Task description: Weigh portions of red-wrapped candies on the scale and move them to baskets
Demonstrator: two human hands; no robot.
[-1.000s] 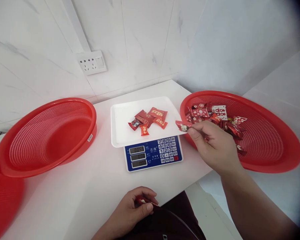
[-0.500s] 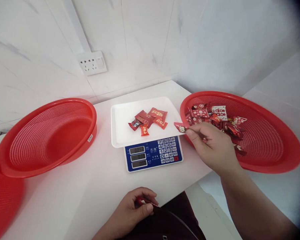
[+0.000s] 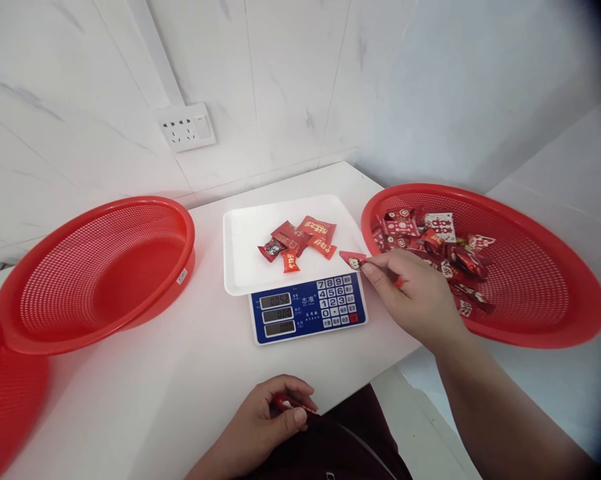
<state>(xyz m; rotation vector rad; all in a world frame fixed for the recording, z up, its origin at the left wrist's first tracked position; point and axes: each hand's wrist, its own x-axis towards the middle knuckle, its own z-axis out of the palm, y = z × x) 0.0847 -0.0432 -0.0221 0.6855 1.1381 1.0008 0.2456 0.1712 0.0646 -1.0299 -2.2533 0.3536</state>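
Observation:
Several red wrapped candies (image 3: 300, 239) lie on the white tray (image 3: 240, 267) of a blue digital scale (image 3: 307, 310). My right hand (image 3: 405, 287) pinches a small red and white candy packet (image 3: 351, 259) over the tray's right edge; a bit of orange-red shows behind its fingers. Near the front edge of the table, my left hand (image 3: 275, 420) is closed around a red wrapped candy (image 3: 283, 401), mostly hidden by the fingers. The red basket (image 3: 540, 267) on the right holds many red candies (image 3: 467, 260).
At the left stands a red mesh basket (image 3: 140, 280) with nothing in it, and part of another red basket (image 3: 15, 400) shows at the lower left. Behind the white table (image 3: 205, 373) is a wall with a socket (image 3: 186, 128).
My right hand has moved a little left, bringing the packet further over the tray's right side. My left hand has stayed in place.

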